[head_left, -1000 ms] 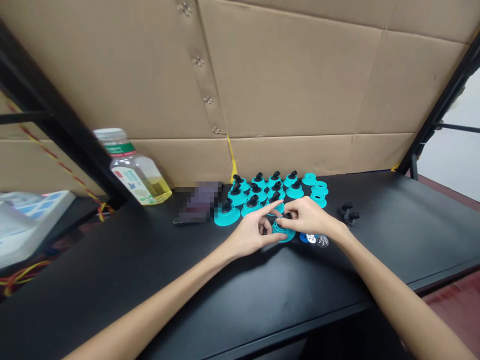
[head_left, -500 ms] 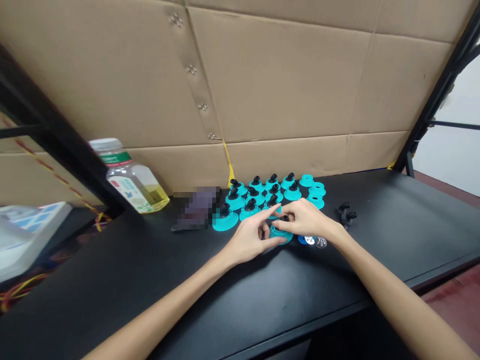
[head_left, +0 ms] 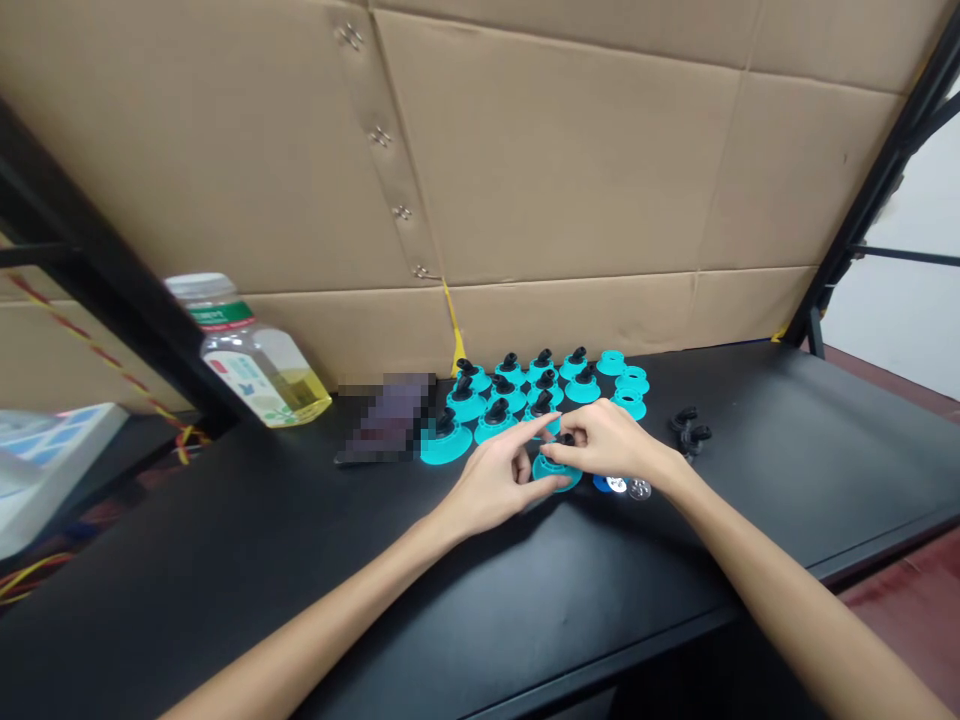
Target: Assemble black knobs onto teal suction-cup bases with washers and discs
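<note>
My left hand [head_left: 487,480] curves round the side of a teal flared base [head_left: 553,476], thumb at its near edge. From above and the right, my right hand [head_left: 611,440] pinches the black elbow fitting [head_left: 568,440] at the base's top; its fingers partly hide the fitting. Just beyond my hands stand rows of teal flared bases [head_left: 447,446] topped with black elbow fittings. Several teal bases with open tops [head_left: 628,405] are at the rows' right end. Close under my right hand lie a blue disc [head_left: 601,483], a whitish shiny disc [head_left: 616,485] and a clear disc [head_left: 640,490].
Loose black fittings [head_left: 694,434] lie right of my right wrist on the black tabletop [head_left: 787,440]. A bottle of yellow liquid [head_left: 259,365] and a pixelated dark flat object [head_left: 386,420] are at the left. A cardboard wall [head_left: 570,180] rises behind, with black metal posts [head_left: 885,190] at the sides.
My hands keep nearly the same hold on the teal base and its fitting. The whole view has shifted slightly to the right, so things appear a little further left.
</note>
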A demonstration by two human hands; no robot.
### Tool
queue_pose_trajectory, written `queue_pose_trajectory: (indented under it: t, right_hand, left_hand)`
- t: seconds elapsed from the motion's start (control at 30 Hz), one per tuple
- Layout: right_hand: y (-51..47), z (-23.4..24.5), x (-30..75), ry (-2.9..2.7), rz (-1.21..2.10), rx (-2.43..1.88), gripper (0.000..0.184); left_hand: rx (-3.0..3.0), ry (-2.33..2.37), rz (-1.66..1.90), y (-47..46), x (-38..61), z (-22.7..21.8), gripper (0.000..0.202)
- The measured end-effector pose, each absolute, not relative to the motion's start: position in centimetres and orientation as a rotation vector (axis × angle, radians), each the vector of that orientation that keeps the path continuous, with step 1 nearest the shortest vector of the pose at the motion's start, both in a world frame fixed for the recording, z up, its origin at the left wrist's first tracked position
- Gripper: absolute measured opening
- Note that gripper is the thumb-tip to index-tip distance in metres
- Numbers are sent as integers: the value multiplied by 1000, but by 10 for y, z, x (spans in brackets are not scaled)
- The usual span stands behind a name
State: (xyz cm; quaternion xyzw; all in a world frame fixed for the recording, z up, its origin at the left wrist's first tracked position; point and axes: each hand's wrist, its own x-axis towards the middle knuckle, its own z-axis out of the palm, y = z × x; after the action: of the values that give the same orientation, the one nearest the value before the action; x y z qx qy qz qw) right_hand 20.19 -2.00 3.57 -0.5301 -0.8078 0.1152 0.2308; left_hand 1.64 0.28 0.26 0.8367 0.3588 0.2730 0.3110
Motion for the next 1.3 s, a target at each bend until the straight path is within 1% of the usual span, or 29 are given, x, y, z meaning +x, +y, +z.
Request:
queue_pose_trajectory:
  t: [0.17,0.3,0.4,0.63,0.87,1.07,1.17,1.3]
  right_hand:
    - [-19,35,202,-2233,331,-1427,29]
    - [-20,34,201,-2229,311,-1447,26]
    - [-20,35,201,-2219,303,-1441,27]
    - [-19,34,202,-2252,309,-1441,27]
    - [-19,32,203,-2232,279,-1426,26]
    - [-19,33,204,-2242,266,-1410,30]
    - [-20,34,203,-2251,267,-1415,28]
    - [-21,36,201,-2268,292,-1409,26]
  left_hand:
    - [2091,908,607,5,14,2,72]
    - [2111,1025,716,5,18,0,72]
    - [2164,983,754,6,19,0,72]
    - [2067,888,602,8,14,2,70]
    - [2381,995,803,1,23,4,59]
    - [2220,897,665,2,18,5,61]
    - [2247,962,721,1,17,3,60]
    - [2380,1011,794,-1,18,2,65]
